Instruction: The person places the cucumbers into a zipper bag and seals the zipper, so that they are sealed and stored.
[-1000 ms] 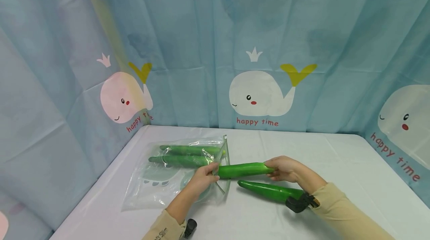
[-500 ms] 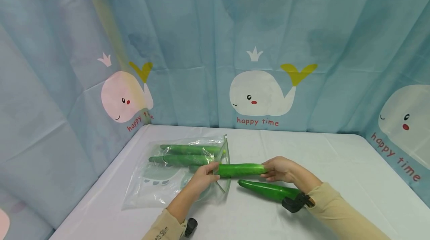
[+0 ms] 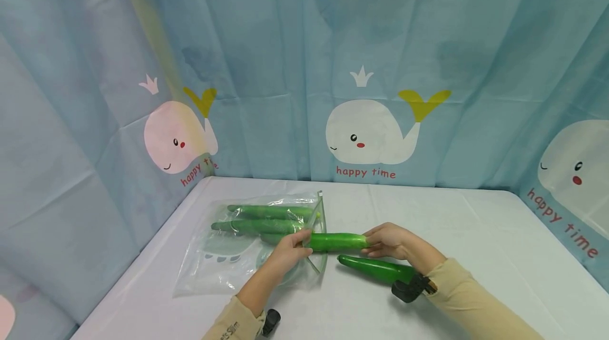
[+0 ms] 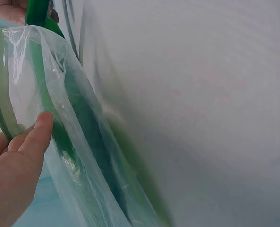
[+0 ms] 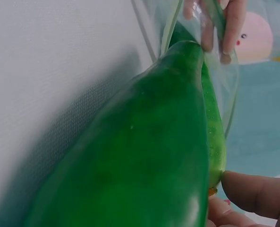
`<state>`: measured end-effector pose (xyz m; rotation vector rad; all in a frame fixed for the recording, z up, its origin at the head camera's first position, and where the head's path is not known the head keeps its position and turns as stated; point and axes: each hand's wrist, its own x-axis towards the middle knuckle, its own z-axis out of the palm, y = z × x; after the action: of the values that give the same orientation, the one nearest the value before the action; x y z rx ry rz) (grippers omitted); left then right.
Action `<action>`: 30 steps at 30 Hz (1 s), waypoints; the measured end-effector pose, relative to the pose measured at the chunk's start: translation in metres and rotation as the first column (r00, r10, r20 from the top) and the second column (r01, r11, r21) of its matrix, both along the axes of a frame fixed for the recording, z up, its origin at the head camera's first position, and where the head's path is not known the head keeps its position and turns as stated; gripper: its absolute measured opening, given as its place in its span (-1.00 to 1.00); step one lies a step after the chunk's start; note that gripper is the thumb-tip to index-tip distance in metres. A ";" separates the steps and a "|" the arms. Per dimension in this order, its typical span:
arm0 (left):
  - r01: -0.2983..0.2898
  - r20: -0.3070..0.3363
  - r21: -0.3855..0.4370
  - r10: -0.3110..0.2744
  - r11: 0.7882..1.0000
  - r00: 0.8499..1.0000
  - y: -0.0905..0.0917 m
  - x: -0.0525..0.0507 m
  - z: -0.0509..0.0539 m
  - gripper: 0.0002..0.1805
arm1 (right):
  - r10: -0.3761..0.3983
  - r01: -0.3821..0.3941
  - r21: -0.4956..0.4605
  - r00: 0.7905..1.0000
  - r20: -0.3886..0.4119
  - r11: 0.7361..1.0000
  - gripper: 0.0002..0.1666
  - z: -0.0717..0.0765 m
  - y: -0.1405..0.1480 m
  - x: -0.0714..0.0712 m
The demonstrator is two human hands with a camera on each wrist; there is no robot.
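Observation:
A clear zip bag (image 3: pixel 190 276) with a green zip edge lies on the left of the table, its mouth facing right. Inside it, two cucumbers (image 3: pixel 257 227) lie side by side. My left hand (image 3: pixel 286 255) pinches the bag's mouth, as the left wrist view also shows. A third cucumber (image 3: pixel 338 241) runs partly into the bag, and my right hand (image 3: pixel 391 240) grips its outer end between thumb and fingers. Another cucumber (image 3: pixel 376 268) lies on the table below my right hand, partly hidden by the wrist camera; it looms large in the right wrist view.
A white cloth covers the table (image 3: pixel 452 223). Behind and beside it hangs a blue curtain (image 3: pixel 266 134) with printed whales. Black wrist cameras (image 3: pixel 410 288) sit on both wrists, the right one close to the loose cucumber.
My right hand has moved left, sliding the gripped cucumber deeper into the bag. The left hand keeps its place at the bag's mouth. The loose cucumber has stayed put.

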<state>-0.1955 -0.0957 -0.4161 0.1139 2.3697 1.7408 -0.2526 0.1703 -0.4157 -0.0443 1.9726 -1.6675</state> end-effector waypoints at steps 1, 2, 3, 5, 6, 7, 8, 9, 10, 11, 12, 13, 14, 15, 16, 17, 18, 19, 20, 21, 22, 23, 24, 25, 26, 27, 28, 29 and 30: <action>0.000 0.002 0.001 0.000 1.000 1.000 0.000 0.000 0.000 -0.41 | -0.002 0.002 0.001 1.000 -0.001 1.000 -0.51 0.000 -0.001 0.000; 0.001 0.004 0.004 -0.001 1.000 1.000 0.000 0.000 0.000 -0.41 | -0.006 0.006 0.000 1.000 -0.001 1.000 -0.51 -0.001 -0.002 0.000; 0.002 0.004 0.007 -0.002 1.000 1.000 0.000 0.000 -0.001 -0.41 | -0.004 0.004 0.000 1.000 -0.002 1.000 -0.51 -0.001 -0.003 0.000; 0.001 0.005 0.011 -0.001 1.000 1.000 0.000 0.000 -0.001 -0.41 | -0.009 0.009 0.001 1.000 -0.001 1.000 -0.52 -0.001 -0.005 -0.001; 0.000 0.006 0.011 0.000 1.000 1.000 0.000 0.000 -0.001 -0.41 | -0.009 0.009 0.002 1.000 -0.001 1.000 -0.52 -0.001 -0.006 -0.001; -0.001 0.006 0.011 0.001 1.000 1.000 0.000 0.000 -0.001 -0.41 | -0.009 0.009 0.002 1.000 0.001 1.000 -0.53 -0.001 -0.007 -0.001; -0.002 0.006 0.011 0.002 1.000 1.000 0.000 0.000 -0.001 -0.41 | -0.008 0.008 0.001 1.000 0.002 1.000 -0.54 -0.001 -0.008 -0.001; -0.005 0.004 0.009 0.005 1.000 1.000 0.001 0.000 -0.001 -0.41 | -0.009 0.009 0.003 1.000 0.003 1.000 -0.54 -0.001 -0.010 -0.002; -0.006 0.004 0.008 0.006 1.000 1.000 0.001 0.000 -0.001 -0.41 | -0.015 0.015 0.001 1.000 0.006 1.000 -0.55 -0.001 -0.011 -0.002; -0.006 0.004 0.008 0.006 1.000 1.000 0.001 0.000 -0.001 -0.41 | -0.021 0.021 -0.003 1.000 0.012 1.000 -0.55 -0.001 -0.012 -0.002; -0.007 0.003 0.006 0.007 1.000 1.000 0.001 0.000 -0.001 -0.41 | -0.022 0.022 -0.006 1.000 0.015 1.000 -0.54 -0.001 -0.014 -0.002; -0.007 0.005 0.006 0.007 1.000 1.000 0.000 0.000 -0.001 -0.41 | -0.026 0.026 -0.011 0.999 0.021 1.000 -0.54 -0.001 -0.015 -0.002; -0.007 0.005 0.005 0.007 1.000 1.000 0.000 0.000 -0.002 -0.41 | -0.030 0.031 -0.016 0.999 0.026 0.999 -0.54 -0.001 -0.017 -0.002; -0.006 0.007 0.005 0.006 1.000 1.000 0.000 0.000 -0.002 -0.41 | -0.037 0.037 -0.021 0.999 0.032 0.999 -0.54 -0.001 -0.018 -0.003; -0.005 0.007 0.004 0.005 1.000 1.000 0.000 0.000 -0.002 -0.41 | -0.042 0.043 -0.024 0.998 0.037 0.999 -0.53 -0.001 -0.020 -0.003; -0.005 0.010 0.005 0.005 1.000 1.000 0.000 0.000 -0.002 -0.41 | -0.044 0.045 -0.026 0.998 0.041 0.999 -0.54 -0.001 -0.021 -0.003; -0.005 0.012 0.006 0.005 1.000 1.000 0.000 0.000 -0.002 -0.41 | -0.044 0.045 -0.026 0.998 0.039 0.999 -0.54 -0.001 -0.023 -0.003; -0.006 0.014 0.008 0.005 1.000 1.000 0.000 0.000 -0.002 -0.41 | -0.050 0.051 -0.026 0.998 0.040 0.998 -0.55 -0.002 -0.024 -0.003; -0.005 0.013 0.009 0.005 1.000 1.000 0.000 0.000 -0.002 -0.41 | -0.055 0.056 -0.026 0.998 0.041 0.998 -0.55 -0.002 -0.026 -0.003; -0.005 0.013 0.011 0.005 1.000 1.000 0.000 0.000 -0.002 -0.41 | -0.058 0.059 -0.025 0.998 0.040 0.998 -0.55 -0.003 -0.027 -0.003; -0.004 0.011 0.012 0.004 1.000 1.000 0.000 0.000 -0.002 -0.41 | -0.058 0.059 -0.025 0.998 0.040 0.998 -0.55 -0.004 -0.028 -0.003; -0.004 0.011 0.013 0.004 1.000 1.000 0.000 0.000 -0.002 -0.41 | -0.058 0.059 -0.026 0.998 0.040 0.998 -0.55 -0.004 -0.030 -0.003; -0.004 0.008 0.012 0.004 1.000 1.000 0.000 0.000 -0.002 -0.41 | -0.060 0.061 -0.028 0.997 0.040 0.998 -0.54 -0.005 -0.031 -0.003; -0.003 0.006 0.013 0.002 1.000 1.000 0.000 0.000 -0.002 -0.40 | -0.061 0.063 -0.029 0.997 0.041 0.998 -0.54 -0.006 -0.033 -0.003; 0.000 0.004 0.015 0.000 1.000 1.000 0.000 0.000 -0.002 -0.40 | -0.062 0.063 -0.030 0.997 0.042 0.998 -0.54 -0.006 -0.034 -0.003; 0.000 0.003 0.015 -0.001 1.000 1.000 0.000 0.000 -0.001 -0.40 | -0.063 0.064 -0.029 0.997 0.041 0.998 -0.54 -0.006 -0.035 -0.003; 0.001 0.002 0.016 -0.001 1.000 1.000 0.001 0.000 -0.001 -0.40 | -0.065 0.066 -0.029 0.997 0.042 0.997 -0.54 -0.006 -0.036 -0.003; 0.002 0.000 0.017 -0.002 1.000 1.000 0.001 0.000 -0.001 -0.40 | -0.064 0.065 -0.029 0.997 0.040 0.997 -0.55 -0.006 -0.037 -0.003; 0.003 -0.001 0.018 -0.003 1.000 1.000 0.001 0.000 0.000 -0.40 | -0.064 0.066 -0.031 0.997 0.040 0.997 -0.55 -0.006 -0.038 -0.003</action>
<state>-0.1954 -0.0951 -0.4166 0.1204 2.3539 1.7607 -0.2552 0.1319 -0.4218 0.0403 1.9380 -1.7283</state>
